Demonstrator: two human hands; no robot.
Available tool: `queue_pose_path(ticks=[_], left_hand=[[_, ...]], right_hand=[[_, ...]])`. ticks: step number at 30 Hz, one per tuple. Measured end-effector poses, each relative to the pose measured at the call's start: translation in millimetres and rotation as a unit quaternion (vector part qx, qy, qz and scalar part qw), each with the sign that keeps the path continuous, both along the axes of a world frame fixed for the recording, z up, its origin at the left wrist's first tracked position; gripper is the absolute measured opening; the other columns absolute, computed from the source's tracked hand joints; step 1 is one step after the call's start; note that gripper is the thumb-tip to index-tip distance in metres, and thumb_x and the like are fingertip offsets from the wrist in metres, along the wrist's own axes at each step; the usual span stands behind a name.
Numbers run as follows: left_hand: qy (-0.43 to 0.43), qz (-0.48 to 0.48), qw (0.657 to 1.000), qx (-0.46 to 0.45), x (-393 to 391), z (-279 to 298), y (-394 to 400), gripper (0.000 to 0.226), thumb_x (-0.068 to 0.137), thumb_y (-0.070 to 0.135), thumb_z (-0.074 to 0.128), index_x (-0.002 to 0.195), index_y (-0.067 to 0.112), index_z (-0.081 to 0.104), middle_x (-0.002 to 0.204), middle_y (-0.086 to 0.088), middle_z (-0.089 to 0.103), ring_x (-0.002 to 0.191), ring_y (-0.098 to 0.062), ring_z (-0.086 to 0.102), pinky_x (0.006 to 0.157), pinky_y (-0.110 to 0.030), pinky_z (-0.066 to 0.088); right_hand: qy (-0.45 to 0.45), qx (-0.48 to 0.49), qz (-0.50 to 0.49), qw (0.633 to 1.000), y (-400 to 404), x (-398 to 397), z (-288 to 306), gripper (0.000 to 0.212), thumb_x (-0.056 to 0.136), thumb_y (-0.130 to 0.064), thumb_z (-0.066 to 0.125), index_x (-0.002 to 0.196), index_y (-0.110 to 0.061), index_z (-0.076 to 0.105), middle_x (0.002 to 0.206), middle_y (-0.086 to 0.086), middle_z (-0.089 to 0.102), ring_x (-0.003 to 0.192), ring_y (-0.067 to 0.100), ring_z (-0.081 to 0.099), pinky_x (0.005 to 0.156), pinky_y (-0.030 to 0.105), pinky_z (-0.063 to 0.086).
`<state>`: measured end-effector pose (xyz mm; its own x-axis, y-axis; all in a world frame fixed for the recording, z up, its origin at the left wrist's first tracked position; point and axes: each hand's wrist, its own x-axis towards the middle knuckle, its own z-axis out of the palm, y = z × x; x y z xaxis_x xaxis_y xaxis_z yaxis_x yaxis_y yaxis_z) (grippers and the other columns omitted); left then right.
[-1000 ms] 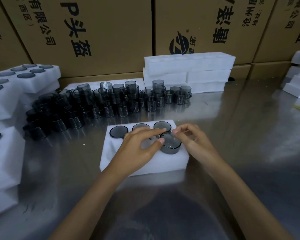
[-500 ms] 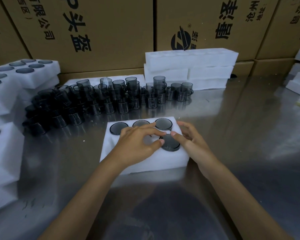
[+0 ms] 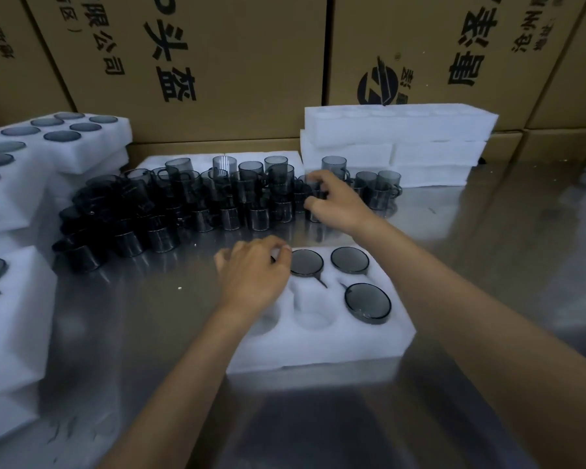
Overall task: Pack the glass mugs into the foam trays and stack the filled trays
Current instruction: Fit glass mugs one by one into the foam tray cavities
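A white foam tray (image 3: 322, 346) lies on the steel table (image 3: 487, 265) near its front edge. Three dark glass mugs sit in its pockets: one mug (image 3: 306, 262) and another (image 3: 349, 259) along the tray's far row, and a third mug (image 3: 368, 302) in the near row at the right. Two other near pockets show bare foam.

The left hand (image 3: 251, 275) rests over the tray's far left corner with its fingers curled; what lies under them is hidden, so its grasp cannot be told. The right hand (image 3: 332, 201) reaches to the crowd of loose mugs (image 3: 183, 204) toward the back of the table and curls its fingers round one of them, a mug (image 3: 313, 198) at the right of the crowd.

Filled trays (image 3: 65, 140) are stacked along the left edge. A pile of foam trays (image 3: 396, 140) stands at the back against cardboard boxes (image 3: 217, 62).
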<state>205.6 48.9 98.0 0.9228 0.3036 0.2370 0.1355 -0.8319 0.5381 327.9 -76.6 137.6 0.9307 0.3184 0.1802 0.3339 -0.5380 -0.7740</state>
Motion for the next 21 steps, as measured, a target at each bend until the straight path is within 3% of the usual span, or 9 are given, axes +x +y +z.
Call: queue_pose_path(ticks=[2,5,9,12,15,19,21], left_hand=[[0.017,0.004,1.0,-0.012,3.2,-0.9,1.7,0.03,0.1,0.037,0.038,0.114,0.036,0.065,0.118,0.01,0.067,0.122,-0.019,0.046,0.101,-0.042,0.023],[0.026,0.0,0.998,-0.055,7.4,-0.3,8.4,0.031,0.098,0.032,0.039,0.109,0.035,0.068,0.108,0.012,0.069,0.123,-0.018,0.045,0.099,-0.044,0.023],[0.03,-0.012,0.999,-0.031,9.0,-1.9,11.5,0.028,0.098,0.031,0.041,0.108,0.034,0.067,0.109,0.011,0.07,0.122,-0.018,0.044,0.093,-0.04,0.021],[0.022,-0.008,1.0,-0.008,8.7,-3.8,8.2,0.028,0.099,0.032,0.041,0.111,0.033,0.066,0.111,0.009,0.068,0.117,-0.018,0.044,0.085,-0.036,0.017],[0.018,-0.005,1.0,0.002,7.8,-4.8,6.8,0.028,0.099,0.033,0.041,0.113,0.032,0.065,0.113,0.009,0.067,0.116,-0.017,0.045,0.093,-0.04,0.024],[0.016,-0.008,1.0,-0.011,6.4,-1.8,6.0,0.027,0.098,0.031,0.042,0.111,0.03,0.066,0.111,0.007,0.068,0.115,-0.019,0.046,0.098,-0.042,0.028],[0.022,-0.019,0.998,-0.057,5.3,0.4,8.3,0.027,0.096,0.027,0.045,0.109,0.029,0.069,0.106,0.006,0.071,0.113,-0.021,0.052,0.103,-0.041,0.035]], right_hand=[[-0.017,-0.067,0.015,0.998,27.9,16.5,5.5,0.054,0.092,-0.019,0.051,0.145,-0.028,0.043,0.144,0.009,0.047,0.131,0.032,0.044,0.108,0.045,0.041],[-0.077,-0.163,0.033,0.983,61.4,33.3,4.0,0.062,0.091,-0.016,0.05,0.151,-0.029,0.037,0.156,0.007,0.036,0.141,0.032,0.032,0.115,0.047,0.031],[-0.118,-0.264,0.066,0.955,90.1,43.9,-7.4,0.065,0.091,-0.016,0.05,0.151,-0.034,0.034,0.162,0.005,0.021,0.148,0.031,0.014,0.119,0.049,0.021],[-0.189,-0.272,0.022,0.943,99.3,48.3,-13.1,0.051,0.092,-0.019,0.055,0.14,-0.032,0.048,0.147,0.009,0.039,0.139,0.031,0.027,0.112,0.044,0.027],[-0.249,-0.254,0.008,0.934,101.4,48.7,-12.2,0.026,0.095,-0.019,0.056,0.12,-0.024,0.059,0.127,0.01,0.052,0.125,0.03,0.04,0.103,0.039,0.034],[-0.288,-0.221,0.019,0.932,93.7,36.9,-10.9,0.017,0.096,-0.013,0.054,0.111,-0.016,0.061,0.106,0.009,0.065,0.108,0.031,0.053,0.082,0.034,0.038],[-0.304,-0.19,0.023,0.933,82.6,25.5,-9.4,0.016,0.095,-0.013,0.054,0.109,-0.015,0.061,0.1,0.008,0.068,0.101,0.031,0.056,0.079,0.034,0.042]])
